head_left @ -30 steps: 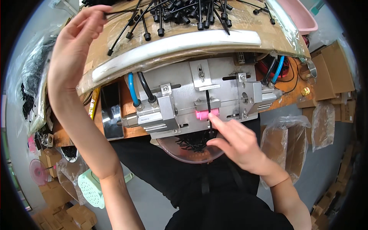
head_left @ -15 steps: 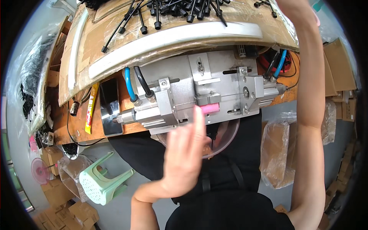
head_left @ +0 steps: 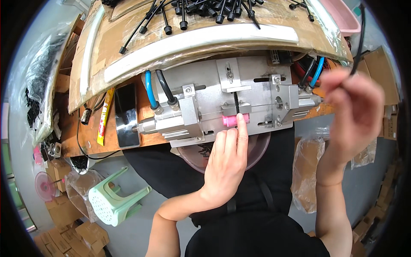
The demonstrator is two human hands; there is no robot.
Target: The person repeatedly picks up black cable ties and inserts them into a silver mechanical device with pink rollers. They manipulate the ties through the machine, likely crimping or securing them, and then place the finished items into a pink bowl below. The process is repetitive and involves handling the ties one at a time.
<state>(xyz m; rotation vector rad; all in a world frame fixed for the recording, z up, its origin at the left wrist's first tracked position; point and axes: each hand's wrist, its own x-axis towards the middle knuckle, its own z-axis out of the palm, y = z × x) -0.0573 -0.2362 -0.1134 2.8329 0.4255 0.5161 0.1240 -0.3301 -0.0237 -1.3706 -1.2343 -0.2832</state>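
In the middle of the table's near edge sits a metal clamping fixture (head_left: 209,92). A thin black rod (head_left: 236,99) lies upright in its central slot, between small metal blocks. A pink piece (head_left: 230,121) is fixed below those blocks. My left hand (head_left: 227,165) stretches its index finger onto the pink piece, at the near end of the rod; its other fingers are loosely bent and its thumb is hidden. At the right, my right hand (head_left: 355,107), blurred, is raised and closed on a black plastic stem (head_left: 359,38) that points upward.
Several black stems with capped ends (head_left: 184,19) lie on the cardboard (head_left: 96,64) behind the fixture. Blue hoses (head_left: 150,92) join both its sides. A phone (head_left: 127,115) and a yellow packet (head_left: 105,118) lie left. Under the fixture is a clear bowl (head_left: 199,158); a green stool (head_left: 105,201) stands lower left.
My left hand has moved right and settled on the pink piece. A black rod now lies in the slot. My right hand has come back from the far right with a black stem.
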